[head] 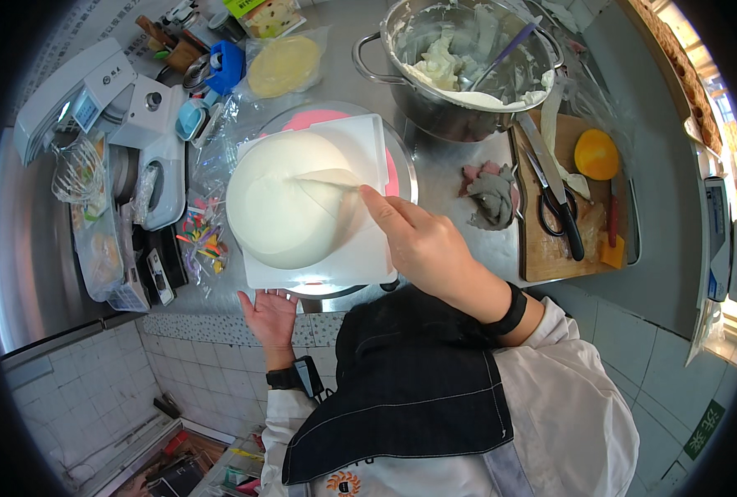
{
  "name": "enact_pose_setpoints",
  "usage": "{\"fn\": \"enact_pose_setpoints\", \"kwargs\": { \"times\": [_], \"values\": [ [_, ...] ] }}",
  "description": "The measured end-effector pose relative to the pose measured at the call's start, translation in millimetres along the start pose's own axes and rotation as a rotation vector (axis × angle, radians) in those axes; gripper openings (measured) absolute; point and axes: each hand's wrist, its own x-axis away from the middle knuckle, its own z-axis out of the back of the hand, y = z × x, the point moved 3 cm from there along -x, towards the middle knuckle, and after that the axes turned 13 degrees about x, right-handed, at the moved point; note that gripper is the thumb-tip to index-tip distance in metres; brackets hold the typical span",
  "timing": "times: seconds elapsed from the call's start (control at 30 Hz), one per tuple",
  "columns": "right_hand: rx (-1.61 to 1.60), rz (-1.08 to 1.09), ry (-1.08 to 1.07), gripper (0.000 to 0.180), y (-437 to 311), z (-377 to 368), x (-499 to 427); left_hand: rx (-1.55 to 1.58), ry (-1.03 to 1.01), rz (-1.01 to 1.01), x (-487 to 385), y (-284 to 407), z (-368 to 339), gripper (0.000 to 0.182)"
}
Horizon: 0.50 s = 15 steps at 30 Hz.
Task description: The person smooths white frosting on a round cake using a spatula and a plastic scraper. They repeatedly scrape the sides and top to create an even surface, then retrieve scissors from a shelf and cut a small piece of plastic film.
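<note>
A dome-shaped cake coated in smooth white cream (pixel 275 217) sits on a square white board (pixel 368 261). The board rests on a round turntable (pixel 409 161), with a pink sheet (pixel 312 118) showing beyond its far edge. My right hand (pixel 415 233) pinches a thin, bendable cake scraper (pixel 331 179), which curves against the upper right of the dome. Part of the scraper blends with the cream, so its full outline is hard to make out. Palm up, my left hand (pixel 272 318) is at the board's near edge, fingers extended and the fingertips partly hidden beneath it.
A steel pot (pixel 455 118) holds cream and a purple-handled utensil (pixel 505 53). On the right, a wooden cutting board (pixel 536 264) bears a knife (pixel 567 217), scissors (pixel 548 214) and cut fruit (pixel 596 154). A grey cloth (pixel 492 196) lies between. Leftward stands a stand mixer (pixel 157 124).
</note>
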Motion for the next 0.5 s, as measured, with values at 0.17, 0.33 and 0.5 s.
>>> {"fn": "enact_pose_setpoints", "kwargs": {
  "times": [0.17, 0.33, 0.5],
  "values": [
    [-0.013, -0.048, 0.005, 0.060, -1, 4, 0, -0.018, -0.103, 0.189, 15, -38, -25, 0.073],
    [0.011, -0.059, 0.000, 0.060, 0, 6, 1, 0.025, -0.303, 0.496, 24, -62, -20, 0.074],
    [0.030, -0.071, 0.011, 0.060, 5, 10, 4, 0.193, -0.108, 0.192, 2, -17, -7, 0.074]
  ]
}}
